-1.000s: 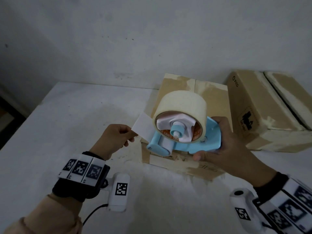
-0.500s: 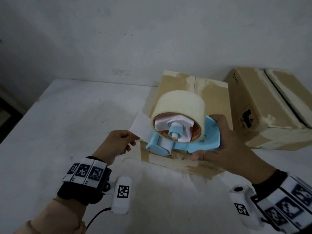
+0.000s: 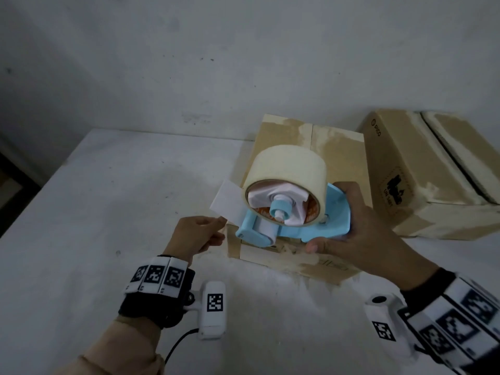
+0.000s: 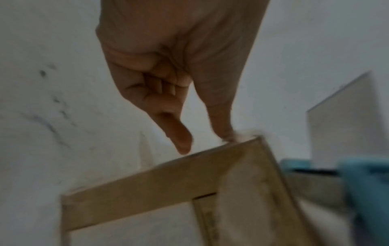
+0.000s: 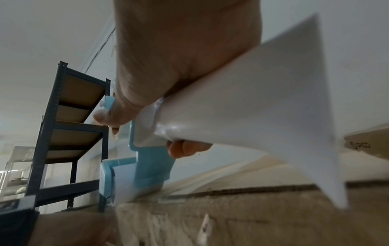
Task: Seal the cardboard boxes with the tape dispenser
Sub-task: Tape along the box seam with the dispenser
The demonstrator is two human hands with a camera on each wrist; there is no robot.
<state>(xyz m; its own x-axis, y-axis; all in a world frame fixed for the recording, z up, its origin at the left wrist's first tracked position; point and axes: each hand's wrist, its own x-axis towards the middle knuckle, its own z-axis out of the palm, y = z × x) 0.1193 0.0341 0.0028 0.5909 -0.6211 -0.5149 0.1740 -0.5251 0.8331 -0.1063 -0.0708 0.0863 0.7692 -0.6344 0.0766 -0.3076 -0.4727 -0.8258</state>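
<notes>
A blue tape dispenser [image 3: 319, 226] with a wide cream tape roll [image 3: 286, 163] hovers over the near edge of a cardboard box [image 3: 281, 136]. My right hand [image 3: 359, 234] grips its handle, thumb on the near side. A loose white strip of tape [image 3: 227, 201] sticks out to the left. My left hand [image 3: 197, 236] sits just below that strip. In the left wrist view its thumb [image 4: 223, 131] touches the box's [image 4: 147, 186] near left corner. The forefinger [image 4: 181, 138] is apart from the thumb, with nothing between them. In the right wrist view the right hand [image 5: 179, 58] wraps the dispenser [image 5: 151, 163] above the box [image 5: 252, 216].
A second taped cardboard box [image 3: 422, 169] lies to the right, close to the first. Both stand on a white table [image 3: 108, 212] against a white wall. The table's left edge [image 3: 40, 190] drops to dark floor. A metal shelf rack [image 5: 69, 133] stands off to the left.
My left hand has slid right, from the strip's free end to the box's near left corner. The dispenser and right hand have hardly moved.
</notes>
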